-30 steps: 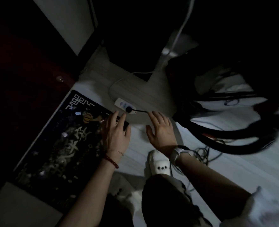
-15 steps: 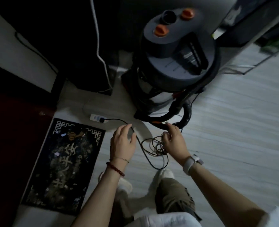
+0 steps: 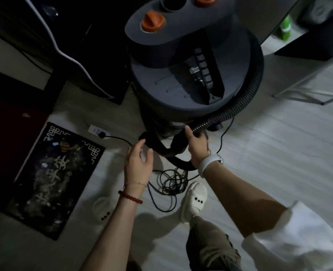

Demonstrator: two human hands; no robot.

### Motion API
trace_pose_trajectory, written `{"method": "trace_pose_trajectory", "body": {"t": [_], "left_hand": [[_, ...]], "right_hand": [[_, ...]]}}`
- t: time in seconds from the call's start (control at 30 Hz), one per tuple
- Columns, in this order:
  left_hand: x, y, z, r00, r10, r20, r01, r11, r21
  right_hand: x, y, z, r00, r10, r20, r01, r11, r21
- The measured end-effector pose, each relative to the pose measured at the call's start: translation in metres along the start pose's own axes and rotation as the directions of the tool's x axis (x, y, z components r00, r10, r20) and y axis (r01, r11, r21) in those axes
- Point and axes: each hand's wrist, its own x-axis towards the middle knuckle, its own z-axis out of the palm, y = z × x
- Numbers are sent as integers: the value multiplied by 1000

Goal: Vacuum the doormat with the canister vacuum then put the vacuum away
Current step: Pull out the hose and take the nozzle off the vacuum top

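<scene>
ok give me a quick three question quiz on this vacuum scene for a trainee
1. True or false: the right hand has its grip on the hose.
2. Where is the power cord plugged in? A) wall socket B) power strip on the floor C) nowhere
3. Fill in: the doormat lies to the ___ of the canister vacuum in the picture.

Key: 1 true; 2 B; 3 left. The left hand holds nothing.

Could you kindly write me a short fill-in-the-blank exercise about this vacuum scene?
1. The right hand grips the black ____ of the canister vacuum.
2. The vacuum's plug sits in the white ____ beside the doormat.
3. The knobs on the vacuum's top are ____.

Missing words: hose; power strip; orange
</scene>
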Motion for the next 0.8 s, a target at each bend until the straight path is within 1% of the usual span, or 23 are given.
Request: {"method": "trace_pose_trajectory", "body": {"t": [0.03,0.13,0.23,0.3,0.4,0.47,0.53,0.6,0.67,0.8], "left_hand": [[-2,4,9,1000,-20,-16,20,1000,-20],[-8,17,24,997,-43,-64,41,998,-41],[-20,27,21,996,-23,-90,19,999,-48],[-27,35,16,996,7,-85,-11,999,-44],[-34,45,12,997,28,-75,-31,998,-48],[-36,59,11,998,43,-46,-46,996,-75],[-34,79,8,997,72,-5,-72,991,-114],[-29,107,0,992,125,17,-122,985,-123],[-20,134,-12,980,198,2,-196,973,-120],[2,172,-44,948,314,-52,-318,942,-108]], "right_hand": [[5,1,-1,1000,12,-1,-12,1000,28],[0,1,-7,999,-37,20,36,999,36],[-15,-1,-16,995,-103,15,103,994,34],[-29,-11,-27,982,-185,-35,186,983,9],[-52,-33,-53,929,-346,-133,347,938,-17],[-63,-54,-74,894,-412,-178,401,911,-96],[-69,-77,-87,875,-458,-159,418,879,-230],[-75,-105,-92,867,-490,-87,429,825,-368],[-82,-134,-90,847,-531,-12,460,745,-483],[-90,-191,-75,766,-639,74,551,593,-587]]}}
